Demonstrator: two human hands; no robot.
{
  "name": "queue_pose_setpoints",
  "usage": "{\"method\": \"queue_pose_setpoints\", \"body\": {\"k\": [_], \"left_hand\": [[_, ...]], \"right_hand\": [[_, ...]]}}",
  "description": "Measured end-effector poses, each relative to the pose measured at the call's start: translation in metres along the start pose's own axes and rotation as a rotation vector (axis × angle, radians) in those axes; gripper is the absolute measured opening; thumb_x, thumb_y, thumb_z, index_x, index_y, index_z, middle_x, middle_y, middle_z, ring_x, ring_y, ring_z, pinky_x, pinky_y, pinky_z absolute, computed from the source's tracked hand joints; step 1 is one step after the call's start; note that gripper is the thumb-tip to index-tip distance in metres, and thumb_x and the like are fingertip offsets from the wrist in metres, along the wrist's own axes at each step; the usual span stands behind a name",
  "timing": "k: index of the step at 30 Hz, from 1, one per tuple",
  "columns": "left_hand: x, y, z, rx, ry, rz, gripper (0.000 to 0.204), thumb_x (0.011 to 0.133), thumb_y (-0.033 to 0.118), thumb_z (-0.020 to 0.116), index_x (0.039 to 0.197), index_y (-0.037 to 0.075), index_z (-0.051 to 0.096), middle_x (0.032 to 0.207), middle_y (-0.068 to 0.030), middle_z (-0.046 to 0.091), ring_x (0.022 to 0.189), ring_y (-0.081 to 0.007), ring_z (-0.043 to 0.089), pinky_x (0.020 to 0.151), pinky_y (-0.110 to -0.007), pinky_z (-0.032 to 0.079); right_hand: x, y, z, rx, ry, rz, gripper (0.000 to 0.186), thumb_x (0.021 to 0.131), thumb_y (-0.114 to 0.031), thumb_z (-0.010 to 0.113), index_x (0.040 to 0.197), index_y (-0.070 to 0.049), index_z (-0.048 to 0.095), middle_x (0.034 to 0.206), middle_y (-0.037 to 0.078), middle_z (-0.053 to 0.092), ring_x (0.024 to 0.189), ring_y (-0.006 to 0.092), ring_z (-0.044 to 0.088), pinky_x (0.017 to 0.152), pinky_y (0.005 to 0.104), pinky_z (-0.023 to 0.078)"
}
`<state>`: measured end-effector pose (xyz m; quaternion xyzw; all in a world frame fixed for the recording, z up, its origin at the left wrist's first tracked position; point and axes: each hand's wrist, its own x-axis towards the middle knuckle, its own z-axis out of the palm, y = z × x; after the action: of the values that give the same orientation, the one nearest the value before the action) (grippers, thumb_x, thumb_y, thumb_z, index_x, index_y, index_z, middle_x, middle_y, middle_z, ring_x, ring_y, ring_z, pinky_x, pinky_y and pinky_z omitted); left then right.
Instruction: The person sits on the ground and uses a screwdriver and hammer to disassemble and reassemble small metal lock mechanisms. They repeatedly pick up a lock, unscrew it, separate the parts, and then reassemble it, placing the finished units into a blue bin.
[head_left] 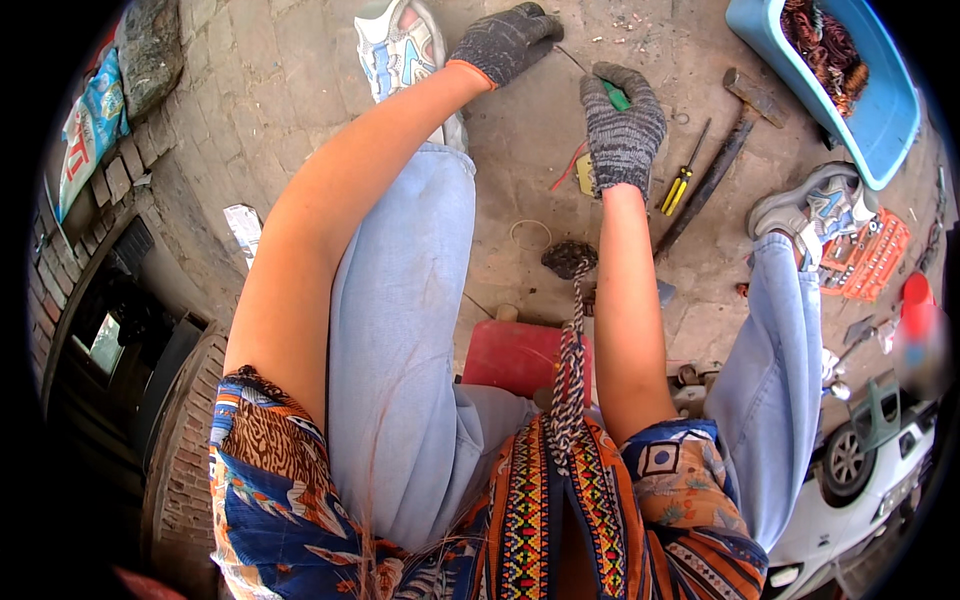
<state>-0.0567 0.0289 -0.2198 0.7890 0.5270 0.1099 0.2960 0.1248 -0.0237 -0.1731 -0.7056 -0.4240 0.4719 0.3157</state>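
Observation:
Both my hands wear dark grey knit gloves and are over the paved ground, beyond my knees. My left hand (505,45), beside my left shoe (400,50), has its fingers closed at one end of a thin dark wire (571,58). That wire spans the gap toward my right hand (626,125), whose fingers wrap round a green-handled tool (616,96); its working end is hidden. Just right of that hand lie two yellow-and-black screwdrivers (677,190) and a long-handled hammer (740,115). A yellow piece (584,173) and a red strip (565,168) show beside the right glove.
A blue tub (880,150) with coiled copper-coloured wire (828,50) stands at far right. Below it, an orange socket set case (868,255) sits by my right shoe (820,200). A red stool (512,355) is between my legs; a white car (850,500) is at lower right.

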Motion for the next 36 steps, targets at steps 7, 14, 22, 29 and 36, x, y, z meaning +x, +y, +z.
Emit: {"method": "queue_pose_setpoints", "body": {"k": [7, 14, 22, 29, 36], "left_hand": [[-0.001, 0.002, -0.003, -0.046, -0.017, -0.002, 0.019, 0.085, 0.022, 0.057, 0.100, 0.012, 0.061, 0.098, -0.0143, 0.058, 0.091, -0.0324, 0.059, 0.079, -0.041, 0.048], [0.004, 0.007, -0.004, -0.036, -0.039, -0.041, 0.017, 0.084, 0.023, 0.058, 0.095, 0.010, 0.061, 0.095, -0.0152, 0.058, 0.088, -0.0334, 0.059, 0.078, -0.042, 0.048], [0.007, -0.005, 0.005, 0.025, -0.049, -0.037, 0.018, 0.082, 0.023, 0.059, 0.091, 0.008, 0.062, 0.091, -0.0170, 0.058, 0.084, -0.0344, 0.059, 0.075, -0.043, 0.049], [0.009, -0.007, 0.005, 0.042, -0.057, -0.016, 0.019, 0.081, 0.024, 0.058, 0.091, 0.008, 0.063, 0.091, -0.0171, 0.059, 0.084, -0.0347, 0.060, 0.075, -0.043, 0.049], [0.010, -0.013, 0.006, 0.017, -0.075, 0.038, 0.020, 0.081, 0.024, 0.059, 0.091, 0.008, 0.062, 0.090, -0.0166, 0.059, 0.084, -0.0340, 0.060, 0.075, -0.043, 0.049]], "right_hand": [[0.004, 0.005, -0.002, 0.051, -0.008, 0.047, 0.020, 0.075, -0.012, 0.071, 0.093, -0.004, 0.068, 0.087, 0.009, 0.068, 0.080, 0.0164, 0.062, 0.078, 0.0299, 0.049], [0.013, 0.020, 0.002, 0.028, 0.029, 0.105, 0.021, 0.074, -0.016, 0.071, 0.090, -0.004, 0.069, 0.083, 0.010, 0.069, 0.077, 0.0191, 0.064, 0.077, 0.0310, 0.050], [0.031, -0.007, -0.010, -0.132, -0.108, 0.094, 0.019, 0.077, -0.019, 0.069, 0.087, -0.002, 0.068, 0.070, 0.011, 0.068, 0.062, 0.0198, 0.066, 0.064, 0.0313, 0.052], [0.059, -0.018, -0.017, -0.211, -0.307, 0.167, 0.020, 0.080, -0.015, 0.069, 0.093, 0.000, 0.068, 0.075, 0.009, 0.067, 0.060, 0.0155, 0.064, 0.057, 0.0280, 0.051], [0.145, 0.019, -0.019, -0.572, -0.691, 0.094, 0.025, 0.087, -0.030, 0.058, 0.095, -0.009, 0.070, 0.076, 0.006, 0.067, 0.058, 0.0112, 0.056, 0.053, 0.0281, 0.046]]}}
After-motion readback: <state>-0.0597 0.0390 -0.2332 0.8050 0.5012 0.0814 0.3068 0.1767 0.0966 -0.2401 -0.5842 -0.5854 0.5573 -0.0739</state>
